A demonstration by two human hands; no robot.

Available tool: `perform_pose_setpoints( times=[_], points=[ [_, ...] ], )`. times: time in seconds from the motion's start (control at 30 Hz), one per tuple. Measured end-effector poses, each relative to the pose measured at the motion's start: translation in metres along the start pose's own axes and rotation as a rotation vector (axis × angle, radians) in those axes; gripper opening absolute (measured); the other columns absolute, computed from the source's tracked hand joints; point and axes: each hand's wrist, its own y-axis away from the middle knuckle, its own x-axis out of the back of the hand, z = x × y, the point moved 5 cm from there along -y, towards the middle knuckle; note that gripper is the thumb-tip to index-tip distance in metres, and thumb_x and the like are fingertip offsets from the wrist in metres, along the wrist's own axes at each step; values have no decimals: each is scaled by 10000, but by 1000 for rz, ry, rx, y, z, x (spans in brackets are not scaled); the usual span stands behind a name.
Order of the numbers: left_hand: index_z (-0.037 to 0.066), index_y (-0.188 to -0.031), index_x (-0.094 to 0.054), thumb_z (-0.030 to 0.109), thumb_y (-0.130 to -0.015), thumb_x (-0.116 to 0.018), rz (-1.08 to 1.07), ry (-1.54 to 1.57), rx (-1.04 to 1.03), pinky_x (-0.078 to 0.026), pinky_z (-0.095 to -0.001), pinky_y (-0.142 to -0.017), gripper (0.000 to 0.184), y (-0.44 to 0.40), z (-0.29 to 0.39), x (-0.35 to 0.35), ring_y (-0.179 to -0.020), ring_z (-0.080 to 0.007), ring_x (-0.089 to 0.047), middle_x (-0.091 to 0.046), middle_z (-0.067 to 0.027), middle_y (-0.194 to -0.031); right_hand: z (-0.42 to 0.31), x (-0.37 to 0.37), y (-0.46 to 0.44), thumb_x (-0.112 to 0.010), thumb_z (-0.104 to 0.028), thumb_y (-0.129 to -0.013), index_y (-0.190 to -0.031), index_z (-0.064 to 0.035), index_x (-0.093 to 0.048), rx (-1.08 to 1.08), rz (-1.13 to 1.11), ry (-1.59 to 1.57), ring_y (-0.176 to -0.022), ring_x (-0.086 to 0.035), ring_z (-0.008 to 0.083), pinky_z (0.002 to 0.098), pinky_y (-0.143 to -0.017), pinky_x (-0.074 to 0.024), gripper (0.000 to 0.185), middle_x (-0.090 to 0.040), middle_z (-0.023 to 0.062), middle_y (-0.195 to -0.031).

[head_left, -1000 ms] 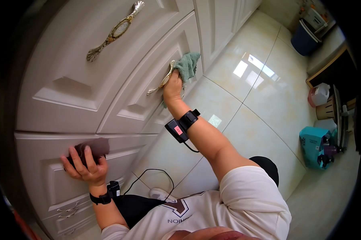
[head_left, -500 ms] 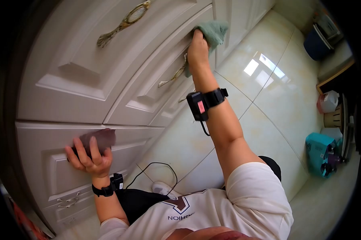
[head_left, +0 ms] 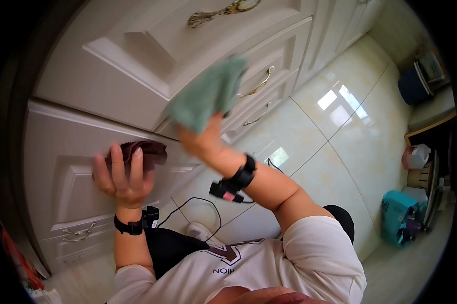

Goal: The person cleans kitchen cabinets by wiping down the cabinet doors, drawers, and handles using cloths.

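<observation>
My left hand [head_left: 124, 177] presses a dark maroon cloth [head_left: 151, 153] against the white drawer front [head_left: 81, 190] at the left, its fingers bent over the cloth. Smeared by motion, my right hand [head_left: 203, 139] grips a green cloth [head_left: 205, 93] by its lower edge. That cloth hangs spread in front of the cabinet, near the corner where the panels meet, and hides part of a drawer. Just right of it is an ornate metal handle [head_left: 259, 83]. Whether the green cloth touches the panel I cannot tell.
Another ornate handle [head_left: 223, 12] is at the top, and a lower one [head_left: 257, 114] sits beside the tiled floor [head_left: 309, 177]. Along the right stand a dark blue bin [head_left: 414, 83], a plastic jug [head_left: 416, 156] and a teal bag [head_left: 398, 215]. A black cable [head_left: 200, 199] loops near my shoe.
My right hand has brought the green cloth from the far drawer handle back left and nearer to my left hand. My left hand has shifted slightly up and right with the maroon cloth. The view has shifted.
</observation>
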Motion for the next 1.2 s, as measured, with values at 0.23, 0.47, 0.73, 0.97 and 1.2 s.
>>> perform_pose_setpoints(
  times=[0.23, 0.47, 0.73, 0.97, 1.2],
  points=[
    [221, -1139, -605, 252, -874, -626, 15, 27, 22, -409, -447, -970, 268, -3, -3, 2, -1229, -332, -451, -560, -78, -1278, 94, 68, -109, -472, -272, -974, -1285, -8, -504, -435, 480, -277, -1025, -560, 332, 471, -931, -380, 410, -577, 189, -1184],
    [183, -1086, -593, 294, -829, -718, 63, 214, -46, -429, -423, -961, 306, 5, -5, 13, -1218, -312, -460, -553, -79, -1273, -12, -24, 37, -595, -293, -785, -1064, -84, -649, 239, 69, 4, -1271, -363, 426, 590, -1097, -197, 352, -529, 168, -1265],
    [218, -1093, -557, 382, -777, -752, 101, 421, 166, -387, -422, -1011, 406, 27, -31, 49, -1243, -289, -430, -537, -44, -1261, -34, -17, 10, -597, -417, -794, -1100, -238, -671, 239, -118, 165, -1336, -266, 491, 617, -1029, -215, 362, -355, 165, -1475],
    [230, -1068, -558, 395, -787, -737, 39, 404, 45, -385, -416, -1005, 371, 37, -33, 41, -1220, -274, -446, -544, -34, -1246, -81, -12, -49, -523, -382, -847, -1203, -197, -623, 446, 112, 107, -1344, -357, 386, 529, -1117, -159, 414, -509, 80, -1377],
    [221, -1073, -560, 371, -794, -736, 43, 426, 77, -402, -417, -968, 362, 34, -36, 33, -1202, -261, -460, -553, -24, -1245, -39, -23, 14, -587, -209, -742, -1184, -145, -630, 354, -58, 161, -1285, -418, 380, 544, -1081, -229, 449, -534, 94, -1313]
  ],
)
